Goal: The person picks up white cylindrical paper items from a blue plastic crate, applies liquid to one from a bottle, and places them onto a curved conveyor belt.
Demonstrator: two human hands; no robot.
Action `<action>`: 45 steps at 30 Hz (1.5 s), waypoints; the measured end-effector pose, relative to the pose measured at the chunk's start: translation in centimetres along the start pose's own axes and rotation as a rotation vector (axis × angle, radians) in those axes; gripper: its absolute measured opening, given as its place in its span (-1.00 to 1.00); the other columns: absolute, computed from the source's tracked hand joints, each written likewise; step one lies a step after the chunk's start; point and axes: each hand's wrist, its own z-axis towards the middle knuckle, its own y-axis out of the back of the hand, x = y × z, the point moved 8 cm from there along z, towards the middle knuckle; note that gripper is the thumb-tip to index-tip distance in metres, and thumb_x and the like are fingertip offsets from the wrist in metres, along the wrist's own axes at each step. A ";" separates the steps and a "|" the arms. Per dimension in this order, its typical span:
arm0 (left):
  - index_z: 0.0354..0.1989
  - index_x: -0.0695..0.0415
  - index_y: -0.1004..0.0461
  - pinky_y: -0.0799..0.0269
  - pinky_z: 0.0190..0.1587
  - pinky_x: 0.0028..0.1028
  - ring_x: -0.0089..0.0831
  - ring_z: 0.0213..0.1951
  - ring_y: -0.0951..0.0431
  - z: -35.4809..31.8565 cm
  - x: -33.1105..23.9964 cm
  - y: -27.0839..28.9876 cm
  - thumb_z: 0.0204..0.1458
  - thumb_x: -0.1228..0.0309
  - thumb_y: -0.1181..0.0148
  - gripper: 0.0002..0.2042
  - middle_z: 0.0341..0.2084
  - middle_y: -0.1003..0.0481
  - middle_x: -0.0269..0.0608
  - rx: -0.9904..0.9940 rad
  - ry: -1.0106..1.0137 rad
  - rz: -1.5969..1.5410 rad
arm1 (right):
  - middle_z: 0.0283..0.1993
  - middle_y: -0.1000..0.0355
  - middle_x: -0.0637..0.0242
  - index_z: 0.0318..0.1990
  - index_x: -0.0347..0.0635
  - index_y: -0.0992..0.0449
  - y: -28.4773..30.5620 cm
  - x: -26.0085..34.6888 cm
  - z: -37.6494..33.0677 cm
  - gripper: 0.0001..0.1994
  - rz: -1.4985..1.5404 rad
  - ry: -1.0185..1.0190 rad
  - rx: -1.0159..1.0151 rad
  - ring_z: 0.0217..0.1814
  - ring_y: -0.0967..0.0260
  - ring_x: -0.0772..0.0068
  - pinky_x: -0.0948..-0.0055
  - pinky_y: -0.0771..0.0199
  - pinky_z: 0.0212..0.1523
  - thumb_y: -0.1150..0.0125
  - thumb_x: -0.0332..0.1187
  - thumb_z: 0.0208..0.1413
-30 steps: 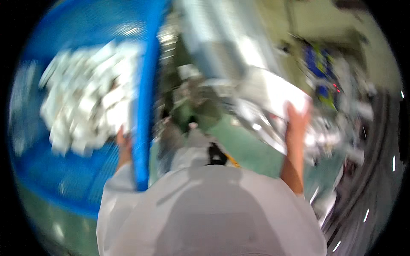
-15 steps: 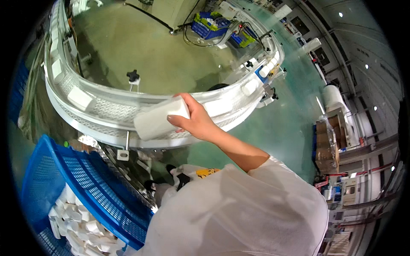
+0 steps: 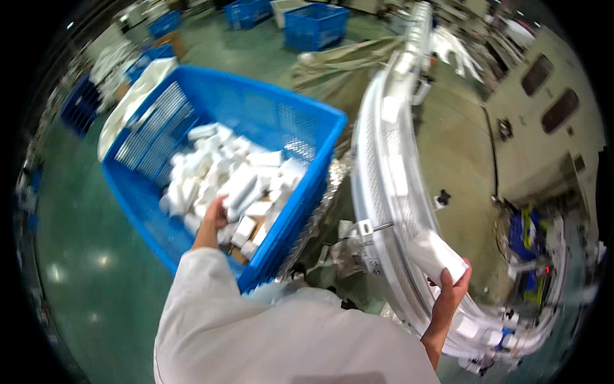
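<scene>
My right hand [image 3: 453,285] grips the end of a white roll, likely paper [image 3: 436,255], with the thumb on the near side. That roll is tilted over the curved white conveyor [image 3: 419,291]. My left hand [image 3: 216,214] reaches into a large blue plastic basket [image 3: 265,93], its fingers closed at the near end of another white roll [image 3: 239,185]. Blur softens the fingertips there. Many similar white rolls lie heaped in the basket, with bits of brown cardboard [image 3: 239,256] among them.
More white rolls [image 3: 398,174] stand spaced along the conveyor, which curves around to the lower right. A metal clamp bracket [image 3: 366,232] juts from its near side. A beige machine cabinet [image 3: 543,105] stands at the right. Other blue baskets [image 3: 316,27] sit farther back.
The view has swung left, bringing the basket to the middle and the conveyor to the right. My left hand has come into view among the rolls. My right hand still holds a roll.
</scene>
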 end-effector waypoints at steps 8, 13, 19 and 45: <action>0.03 0.04 -0.18 -0.25 -0.16 -0.06 -0.12 -0.03 -0.27 -19.1 -11.4 -21.7 -0.21 -0.05 -0.04 -0.37 -0.05 -0.25 -0.09 0.581 -0.631 -0.383 | -0.19 -0.24 0.30 -0.02 -0.24 -0.18 -2.9 4.1 0.3 -0.45 0.100 0.205 0.286 -0.18 -0.21 0.47 0.50 -0.25 -0.14 -0.16 -0.44 -0.30; 0.08 -0.01 -0.10 -0.24 -0.16 -0.06 -0.10 -0.06 -0.25 -25.2 -5.3 -31.3 -0.24 -0.13 -0.01 -0.30 -0.02 -0.18 -0.09 0.798 -0.487 -0.433 | -0.19 -0.31 0.25 -0.11 -0.23 -0.28 -6.1 9.6 -0.9 -0.44 0.042 0.414 0.585 -0.17 -0.27 0.43 0.49 -0.27 -0.14 -0.26 -0.49 -0.44; 0.09 -0.01 -0.08 -0.24 -0.28 -0.16 -0.11 0.03 -0.06 -30.6 2.7 -36.4 -0.21 -0.06 -0.08 -0.32 0.03 -0.11 -0.13 1.052 -0.224 -0.621 | -0.24 -0.38 0.23 -0.21 -0.23 -0.36 -9.2 15.4 -4.6 -0.50 -0.067 0.711 0.975 -0.19 -0.35 0.37 0.48 -0.31 -0.16 -0.35 -0.44 -0.47; 0.09 0.10 -0.12 -0.01 0.12 -0.02 -0.08 0.14 -0.05 -24.3 12.5 -40.1 -0.13 -0.05 0.01 -0.35 0.08 -0.15 -0.05 0.791 -0.024 -0.012 | 0.03 0.00 0.04 -0.36 -0.04 -0.50 -1.1 12.7 -8.4 -0.57 -0.036 0.868 0.783 0.05 -0.06 0.00 0.32 -0.15 -0.01 -0.38 -0.29 -0.61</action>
